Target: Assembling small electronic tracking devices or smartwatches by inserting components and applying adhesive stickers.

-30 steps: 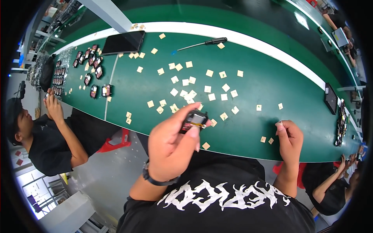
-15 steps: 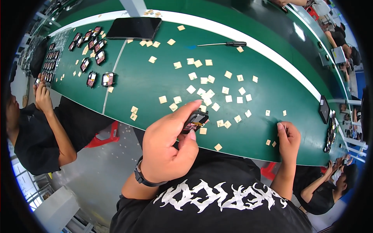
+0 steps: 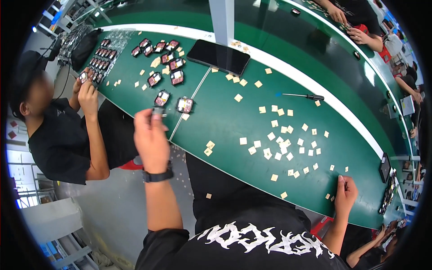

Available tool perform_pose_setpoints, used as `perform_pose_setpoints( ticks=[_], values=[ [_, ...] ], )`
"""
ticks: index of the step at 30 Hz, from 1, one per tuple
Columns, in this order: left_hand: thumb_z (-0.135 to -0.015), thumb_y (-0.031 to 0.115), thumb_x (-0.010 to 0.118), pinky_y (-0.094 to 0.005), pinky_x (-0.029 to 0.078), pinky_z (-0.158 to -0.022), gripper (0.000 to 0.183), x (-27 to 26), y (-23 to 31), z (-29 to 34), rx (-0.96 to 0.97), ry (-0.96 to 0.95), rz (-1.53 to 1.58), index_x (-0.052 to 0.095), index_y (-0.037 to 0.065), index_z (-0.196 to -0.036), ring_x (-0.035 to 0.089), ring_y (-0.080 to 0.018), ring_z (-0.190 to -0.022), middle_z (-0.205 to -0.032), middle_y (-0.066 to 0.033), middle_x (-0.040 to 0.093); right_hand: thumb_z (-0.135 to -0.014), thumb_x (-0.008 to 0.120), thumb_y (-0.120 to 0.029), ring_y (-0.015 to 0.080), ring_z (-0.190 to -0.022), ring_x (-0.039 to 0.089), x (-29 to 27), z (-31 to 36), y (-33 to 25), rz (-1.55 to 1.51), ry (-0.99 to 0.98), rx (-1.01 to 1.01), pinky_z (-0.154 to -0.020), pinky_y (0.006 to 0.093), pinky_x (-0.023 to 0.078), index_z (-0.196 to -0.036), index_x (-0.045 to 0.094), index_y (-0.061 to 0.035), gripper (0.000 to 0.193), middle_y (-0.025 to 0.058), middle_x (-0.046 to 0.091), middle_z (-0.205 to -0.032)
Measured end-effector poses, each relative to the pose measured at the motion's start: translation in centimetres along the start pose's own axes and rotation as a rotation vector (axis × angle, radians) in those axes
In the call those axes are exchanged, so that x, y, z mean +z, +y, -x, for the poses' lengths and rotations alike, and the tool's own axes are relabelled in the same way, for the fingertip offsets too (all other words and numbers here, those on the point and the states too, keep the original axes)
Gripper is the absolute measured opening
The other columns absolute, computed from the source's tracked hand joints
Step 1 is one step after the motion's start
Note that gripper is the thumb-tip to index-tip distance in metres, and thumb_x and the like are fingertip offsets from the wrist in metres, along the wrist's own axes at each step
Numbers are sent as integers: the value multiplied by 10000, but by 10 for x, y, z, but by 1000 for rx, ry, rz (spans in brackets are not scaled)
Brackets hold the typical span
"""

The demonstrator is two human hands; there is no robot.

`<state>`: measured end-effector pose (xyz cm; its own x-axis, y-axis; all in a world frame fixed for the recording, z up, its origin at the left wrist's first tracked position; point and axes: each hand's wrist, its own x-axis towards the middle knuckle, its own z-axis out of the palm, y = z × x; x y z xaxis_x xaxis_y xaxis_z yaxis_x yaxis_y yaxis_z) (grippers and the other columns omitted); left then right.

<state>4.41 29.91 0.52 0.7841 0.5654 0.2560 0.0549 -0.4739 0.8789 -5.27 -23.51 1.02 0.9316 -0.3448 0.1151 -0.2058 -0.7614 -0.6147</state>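
Note:
My left hand point(image 3: 153, 144), wearing a dark wristband, reaches over the table's near edge at the left. Between its fingertips is a small black electronic device case point(image 3: 158, 111), blurred and partly covered. Just beyond it lie two similar open cases with pinkish insides, a nearer one point(image 3: 184, 105) and a farther one point(image 3: 162, 97). Resting at the table's right side, my right hand point(image 3: 345, 195) is closed in a pinch. What it holds, if anything, is hidden. Small cream squares point(image 3: 283, 144) lie scattered across the green table point(image 3: 225, 130) between my hands.
A black tablet-like slab point(image 3: 219, 57) lies by the white far edge, near a grey post point(image 3: 222, 22). A screwdriver point(image 3: 310, 96) is farther right. More cases point(image 3: 175, 64) cluster at the left. A co-worker point(image 3: 63, 121) sits there holding a case. A dark box point(image 3: 384, 168) stands far right.
My left hand has carried the device case from the middle to the left, toward the other cases. The view has shifted left. My right hand stays at the right, still pinched.

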Motion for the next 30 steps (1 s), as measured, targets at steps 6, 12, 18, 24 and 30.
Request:
perform_pose_setpoints(
  ticks=[6,12,18,24,30],
  values=[
    [-1004,109,588,-266,472,-603,196,-37,-69,-65,-82,16,-110,643,-19,-1142,559,-106,-653,-862,-48,638,-1001,614,-145,53,-562,480,-16,6,-51,-954,-190,125,-539,217,393,-983,630,-6,142,144,724,-891],
    [-1005,185,593,-351,517,-840,297,-73,-130,-120,74,-95,-450,668,-59,-1156,639,-209,-874,-992,-149,716,-1065,559,-251,116,-421,419,-53,-5,-187,-2044,-953,-431,-373,276,326,-1167,456,-22,271,424,617,-1204],
    [-1029,353,575,-289,475,-539,488,-53,-100,-122,-91,-46,-440,634,-76,-1255,649,-184,-760,-1076,-161,717,-992,647,-268,385,-809,534,-74,-9,-193,-2329,-999,-821,-653,525,370,-1255,404,-17,437,294,580,-1120],
    [-1029,342,581,-425,498,-962,488,-15,-49,-72,277,191,-674,655,-97,-1228,654,-383,-1050,-1178,-263,688,-1029,582,-189,259,-601,588,-111,8,-138,-2065,-575,-537,-537,341,464,-1045,586,-8,182,299,633,-1093],
    [-1071,315,531,-487,495,-959,379,56,60,61,764,261,-606,649,-32,-1170,600,-398,-1152,-1249,-246,624,-1017,573,-123,121,-803,650,-130,-26,-44,-1698,-285,-187,-693,234,501,-1010,620,-32,103,264,674,-1244]
  ],
)
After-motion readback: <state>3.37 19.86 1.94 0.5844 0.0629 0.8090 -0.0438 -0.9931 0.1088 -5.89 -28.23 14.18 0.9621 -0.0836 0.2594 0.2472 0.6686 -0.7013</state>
